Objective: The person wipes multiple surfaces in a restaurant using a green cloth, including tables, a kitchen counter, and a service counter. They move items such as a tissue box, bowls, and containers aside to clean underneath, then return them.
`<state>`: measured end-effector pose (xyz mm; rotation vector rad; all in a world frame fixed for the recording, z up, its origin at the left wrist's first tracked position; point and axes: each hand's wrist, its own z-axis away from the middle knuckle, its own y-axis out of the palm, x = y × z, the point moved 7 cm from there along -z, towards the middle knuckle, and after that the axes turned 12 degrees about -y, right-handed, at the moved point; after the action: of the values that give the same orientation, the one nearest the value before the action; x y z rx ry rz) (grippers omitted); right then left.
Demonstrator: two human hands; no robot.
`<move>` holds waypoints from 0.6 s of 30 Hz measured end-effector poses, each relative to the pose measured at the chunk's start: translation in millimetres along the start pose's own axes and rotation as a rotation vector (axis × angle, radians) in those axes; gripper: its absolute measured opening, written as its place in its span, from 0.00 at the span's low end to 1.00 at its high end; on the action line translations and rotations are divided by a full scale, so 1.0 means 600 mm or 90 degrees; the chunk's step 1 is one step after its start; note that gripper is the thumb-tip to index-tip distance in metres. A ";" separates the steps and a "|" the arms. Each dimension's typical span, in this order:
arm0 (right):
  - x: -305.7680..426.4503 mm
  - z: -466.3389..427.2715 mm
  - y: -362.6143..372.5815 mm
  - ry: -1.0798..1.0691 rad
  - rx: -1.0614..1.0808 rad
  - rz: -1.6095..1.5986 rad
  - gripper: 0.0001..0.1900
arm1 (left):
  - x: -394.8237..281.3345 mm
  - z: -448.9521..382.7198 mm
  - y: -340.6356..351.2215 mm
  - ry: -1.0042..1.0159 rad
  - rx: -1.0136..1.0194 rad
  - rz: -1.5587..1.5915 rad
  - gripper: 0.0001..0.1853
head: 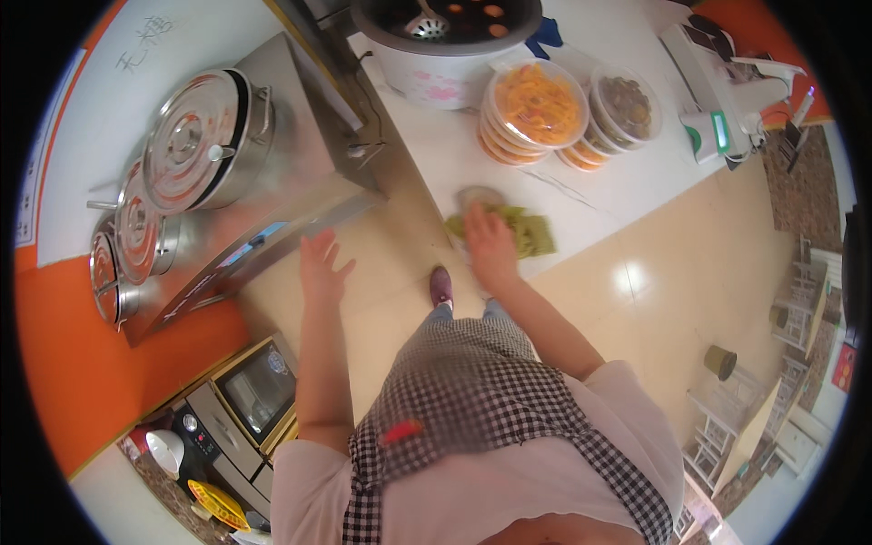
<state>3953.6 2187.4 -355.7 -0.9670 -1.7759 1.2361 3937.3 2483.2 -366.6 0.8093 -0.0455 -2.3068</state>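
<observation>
My right hand (492, 251) is on a crumpled green cloth (531, 231) at the near corner of the white counter (593, 235), holding it from above. Hand and cloth are both blurred. Just beyond the fingertips is a round, pale thing (481, 197), too blurred to name. My left hand (324, 264) is raised in the air with its fingers apart and nothing in it. It is between the counter and a stainless steel stand (286, 109) on the left.
Lidded steel pots (187, 139) stand on the steel stand. Stacked tubs of orange food (538, 105) and darker food (623, 105) sit on the counter. Behind them is a large cooker (436, 75) with a slotted ladle (429, 27). A scale (708, 136) is at right, an oven (255, 388) lower left.
</observation>
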 end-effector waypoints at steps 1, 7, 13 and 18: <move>0.036 -0.008 -0.026 -0.061 0.030 -0.027 0.22 | 0.008 -0.008 -0.001 -0.017 0.012 0.006 0.28; -0.271 0.089 -0.094 0.376 -0.027 0.163 0.24 | -0.002 0.009 0.010 0.004 0.010 -0.028 0.28; -0.073 0.050 -0.070 -0.043 -0.003 -0.021 0.21 | 0.076 0.042 0.168 0.023 0.144 -0.228 0.20; -0.431 0.094 -0.096 0.142 -0.105 0.138 0.21 | 0.186 0.111 0.336 -0.063 0.270 -0.428 0.17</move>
<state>4005.8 1921.7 -355.3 -1.3665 -1.6473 1.0735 3955.6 2247.9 -324.1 1.0325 -0.3666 -3.0323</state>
